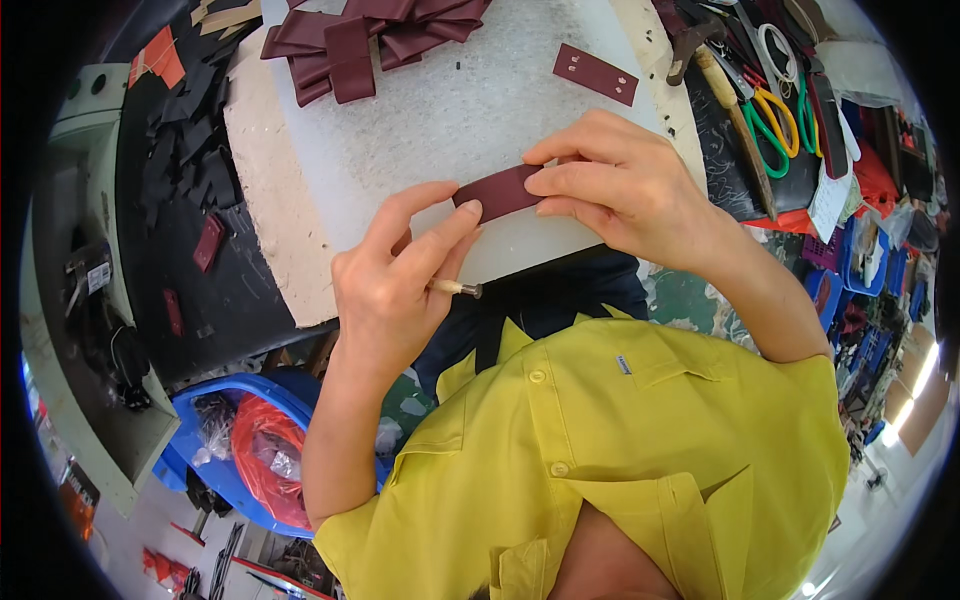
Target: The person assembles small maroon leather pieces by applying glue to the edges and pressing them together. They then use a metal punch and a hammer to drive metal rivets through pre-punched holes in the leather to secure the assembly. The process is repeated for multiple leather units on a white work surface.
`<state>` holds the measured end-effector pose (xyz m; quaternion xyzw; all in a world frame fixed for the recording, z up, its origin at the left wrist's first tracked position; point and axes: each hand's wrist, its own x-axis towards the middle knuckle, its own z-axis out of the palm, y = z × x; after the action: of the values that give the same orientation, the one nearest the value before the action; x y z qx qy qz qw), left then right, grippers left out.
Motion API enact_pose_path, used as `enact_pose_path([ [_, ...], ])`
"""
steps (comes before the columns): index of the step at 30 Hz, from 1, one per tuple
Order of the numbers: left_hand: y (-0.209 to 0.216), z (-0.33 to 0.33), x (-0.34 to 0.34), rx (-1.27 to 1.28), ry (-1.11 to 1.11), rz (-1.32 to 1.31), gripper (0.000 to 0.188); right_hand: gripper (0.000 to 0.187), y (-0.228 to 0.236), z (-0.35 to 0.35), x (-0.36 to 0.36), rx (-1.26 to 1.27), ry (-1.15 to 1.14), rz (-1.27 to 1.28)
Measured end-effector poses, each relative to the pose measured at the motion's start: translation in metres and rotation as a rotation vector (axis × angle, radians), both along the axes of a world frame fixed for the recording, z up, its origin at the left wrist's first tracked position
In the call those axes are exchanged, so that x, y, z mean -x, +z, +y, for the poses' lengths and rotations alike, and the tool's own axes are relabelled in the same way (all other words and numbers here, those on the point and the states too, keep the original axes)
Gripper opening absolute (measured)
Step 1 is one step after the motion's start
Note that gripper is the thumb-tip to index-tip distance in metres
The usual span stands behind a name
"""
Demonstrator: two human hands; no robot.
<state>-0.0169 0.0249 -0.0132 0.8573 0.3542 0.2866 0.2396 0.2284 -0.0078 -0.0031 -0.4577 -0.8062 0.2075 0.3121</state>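
Between my two hands, over the near part of a whitish cutting board point(440, 120), is a short maroon leather-like strip point(497, 194). My left hand point(400, 260) pinches its left end between thumb and fingers. A small tool point(455, 287) with a pale handle and a dark metal tip also sits in that hand, sticking out below the fingers. My right hand point(620, 185) grips the strip's right end. A second maroon piece point(596, 74) with small cut-outs at both ends lies flat on the board, beyond my right hand.
A pile of maroon strips point(370, 40) covers the board's far left. Black scraps point(190, 150) lie on the dark table at left. To the right are a hammer point(735, 120) and scissors point(785, 120). A blue tub point(245, 450) with bags stands below left.
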Motion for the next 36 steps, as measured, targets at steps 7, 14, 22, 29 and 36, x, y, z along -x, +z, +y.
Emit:
enact_pose_path([
  [7, -0.002, 0.001, -0.003, -0.033, -0.009, -0.019, 0.023, 0.017, 0.001, -0.004, 0.003, 0.013, -0.038, 0.019],
  [14, 0.001, -0.002, -0.002, -0.008, 0.006, 0.020, 0.024, 0.029, 0.011, -0.005, -0.023, 0.079, -0.181, 0.066],
  [22, -0.001, -0.001, -0.006, -0.067, 0.012, 0.017, 0.023, 0.036, 0.000, -0.027, -0.027, -0.143, -0.052, -0.080],
  [29, -0.001, -0.001, -0.007, -0.069, 0.001, 0.030, 0.024, 0.029, -0.010, -0.033, -0.011, -0.195, -0.116, -0.034],
  [36, -0.001, -0.002, -0.006, -0.054, 0.010, 0.045, 0.025, 0.024, -0.017, -0.028, 0.003, -0.219, -0.274, 0.083],
])
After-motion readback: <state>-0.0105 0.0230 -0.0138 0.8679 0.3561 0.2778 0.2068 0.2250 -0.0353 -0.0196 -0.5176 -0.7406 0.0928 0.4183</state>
